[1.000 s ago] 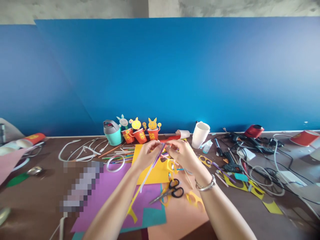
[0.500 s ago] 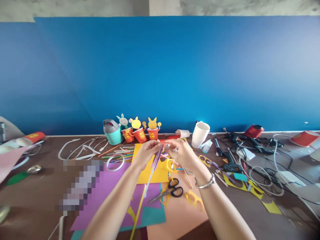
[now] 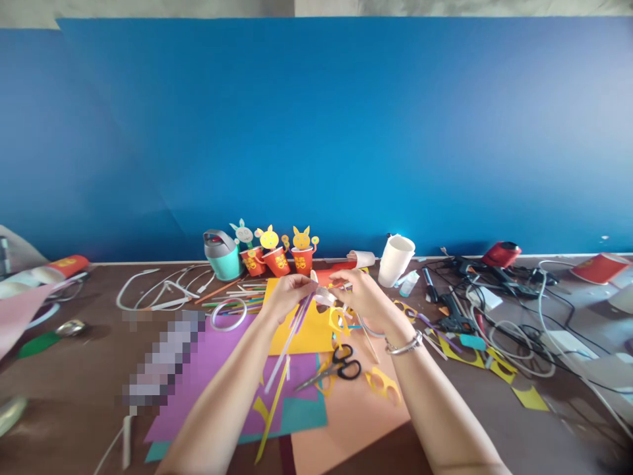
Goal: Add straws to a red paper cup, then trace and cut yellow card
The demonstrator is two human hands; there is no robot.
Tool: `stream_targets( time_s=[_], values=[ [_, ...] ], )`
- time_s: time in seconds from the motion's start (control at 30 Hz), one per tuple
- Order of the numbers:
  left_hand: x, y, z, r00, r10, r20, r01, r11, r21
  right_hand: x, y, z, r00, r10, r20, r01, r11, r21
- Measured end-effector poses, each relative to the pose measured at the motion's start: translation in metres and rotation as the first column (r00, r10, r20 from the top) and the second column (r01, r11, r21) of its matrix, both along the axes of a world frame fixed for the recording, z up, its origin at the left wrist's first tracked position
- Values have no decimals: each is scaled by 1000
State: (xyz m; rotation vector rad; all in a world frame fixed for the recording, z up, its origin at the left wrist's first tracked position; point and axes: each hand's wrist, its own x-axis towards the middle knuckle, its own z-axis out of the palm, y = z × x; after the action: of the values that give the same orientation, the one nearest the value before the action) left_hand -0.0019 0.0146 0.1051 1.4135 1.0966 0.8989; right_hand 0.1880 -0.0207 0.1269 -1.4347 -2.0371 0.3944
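Observation:
Both my hands are raised over the middle of the table. My left hand (image 3: 289,295) pinches the top of a bundle of thin strips (image 3: 287,349), purple, white and yellow, which hang down towards me. My right hand (image 3: 363,300), with a silver bracelet at the wrist, pinches a small whitish piece (image 3: 324,296) right against the top of the strips. Beneath the hands lie a yellow sheet (image 3: 309,330), a purple sheet (image 3: 217,376) and black-handled scissors (image 3: 332,371).
Three red paper cups with animal cut-outs (image 3: 277,254) and a teal can (image 3: 222,254) stand at the back by the blue wall. A white cup (image 3: 395,259), glue guns and tangled cables (image 3: 499,316) crowd the right side. An orange sheet (image 3: 346,422) lies near me.
The strips have swung from slanting to hanging more steeply from my left hand. The camera has tipped slightly down, and both hands stay close together at the strips' top.

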Motion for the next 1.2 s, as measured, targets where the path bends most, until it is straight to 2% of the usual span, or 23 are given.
stream_targets(
  time_s=[0.07,0.13,0.23,0.33,0.43,0.5,0.57,0.63,0.73,0.87,0.93,1.0,1.13,1.2],
  values=[
    [-2,3,-4,998,5,-64,-3,999,33,0,-3,2,998,49,50,-45,995,-91],
    [-3,5,-8,993,-17,-117,24,998,58,-3,-10,2,964,198,178,-148,955,-258],
    [-6,8,-14,984,-51,-172,61,997,53,-11,-29,-11,811,448,376,-256,850,-460],
    [-8,10,-18,974,-74,-212,83,996,37,-17,-54,-36,687,500,526,-302,856,-419],
    [-9,10,-21,959,-117,-257,130,991,35,-19,-74,-62,654,406,639,-323,913,-249],
    [-9,10,-22,942,-176,-287,193,981,35,-18,-81,-72,644,396,654,-365,911,-192],
    [-10,10,-23,919,-227,-322,255,966,46,-15,-81,-73,632,419,652,-382,900,-208],
    [-11,9,-22,894,-253,-370,297,953,65,-10,-77,-68,649,454,611,-378,889,-258],
    [-12,7,-18,856,-255,-450,351,926,141,2,-68,-54,735,495,464,-385,868,-314],
    [-13,5,-14,835,-233,-499,383,897,221,18,-55,-35,787,569,237,-431,783,-449],
    [-13,4,-14,841,-209,-498,363,902,233,24,-49,-28,797,574,188,-441,766,-469],
    [-13,3,-13,851,-194,-489,350,903,251,30,-43,-22,821,534,201,-408,796,-447],
    [-12,1,-8,849,-169,-500,340,900,273,43,-32,-17,898,337,281,-247,918,-311],
    [-13,1,-6,843,-146,-518,331,899,286,49,-28,-17,908,282,309,-201,942,-270]
  ],
)
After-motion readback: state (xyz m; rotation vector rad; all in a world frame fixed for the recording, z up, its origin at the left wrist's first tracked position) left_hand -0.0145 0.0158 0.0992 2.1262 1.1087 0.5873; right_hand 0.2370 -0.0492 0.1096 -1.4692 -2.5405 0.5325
